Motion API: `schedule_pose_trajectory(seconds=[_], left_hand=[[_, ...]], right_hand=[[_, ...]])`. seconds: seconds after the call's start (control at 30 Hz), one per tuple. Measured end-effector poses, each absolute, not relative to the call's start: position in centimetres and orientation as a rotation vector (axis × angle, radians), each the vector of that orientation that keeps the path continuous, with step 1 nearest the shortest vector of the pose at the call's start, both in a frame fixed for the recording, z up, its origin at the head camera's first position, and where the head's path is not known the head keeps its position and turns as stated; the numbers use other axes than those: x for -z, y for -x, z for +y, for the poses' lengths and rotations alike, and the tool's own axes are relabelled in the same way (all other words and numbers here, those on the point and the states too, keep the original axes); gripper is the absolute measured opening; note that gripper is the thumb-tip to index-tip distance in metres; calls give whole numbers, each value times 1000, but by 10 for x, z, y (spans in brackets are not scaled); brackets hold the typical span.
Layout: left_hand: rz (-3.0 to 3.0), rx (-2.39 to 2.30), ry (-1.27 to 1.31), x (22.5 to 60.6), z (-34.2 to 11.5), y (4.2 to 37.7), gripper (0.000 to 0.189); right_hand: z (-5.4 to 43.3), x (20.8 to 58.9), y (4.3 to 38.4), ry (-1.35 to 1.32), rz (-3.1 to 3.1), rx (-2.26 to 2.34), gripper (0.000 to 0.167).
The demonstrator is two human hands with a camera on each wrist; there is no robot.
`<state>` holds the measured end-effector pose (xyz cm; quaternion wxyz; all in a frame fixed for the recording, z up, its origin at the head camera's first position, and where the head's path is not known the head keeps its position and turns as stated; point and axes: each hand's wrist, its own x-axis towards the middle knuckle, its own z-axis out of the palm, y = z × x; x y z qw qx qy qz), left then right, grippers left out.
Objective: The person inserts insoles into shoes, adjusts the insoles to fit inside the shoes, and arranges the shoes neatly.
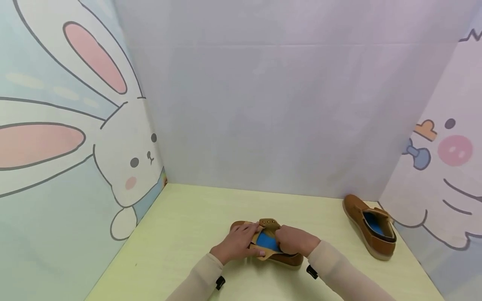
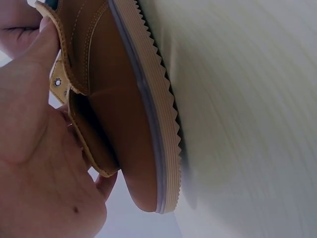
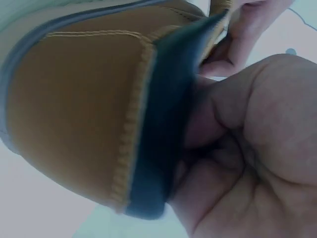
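A brown leather shoe [image 1: 288, 260] with a blue insole [image 1: 266, 241] sits on the table, toe to the left. My left hand [image 1: 236, 243] spreads its lace flaps; in the left wrist view the thumb [image 2: 45, 42] presses one flap's edge and a fingertip shows past the tongue [image 2: 99, 156]. A tan flap with eyelets [image 1: 269, 223] stands up on the far side. My right hand [image 1: 297, 239] reaches into the opening with fingers bent. In the right wrist view they pass over the dark padded collar [image 3: 161, 114] at the heel; I cannot tell what they hold inside.
A second brown shoe [image 1: 370, 230], also with a blue insole, lies at the right side of the pale yellow table [image 1: 180, 221]. A plain grey wall [image 1: 263, 104] closes off the back. Panels with a cartoon rabbit [image 1: 124, 167] and a white cartoon figure [image 1: 433, 196] flank the table.
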<state>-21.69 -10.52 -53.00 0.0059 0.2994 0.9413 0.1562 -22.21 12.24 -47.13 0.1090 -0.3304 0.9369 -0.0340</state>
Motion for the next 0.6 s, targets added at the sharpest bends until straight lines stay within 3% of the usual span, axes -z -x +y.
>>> schedule_pose_trajectory(seconds=[0.43,0.6], left_hand=[[2957,-468,-929,533,-105,219,89],[2961,-477,-926,531,-104,220,89]], right_hand=[[118,473,230,1128,2772,99,29],[117,465,223,995,2780,-18,32]])
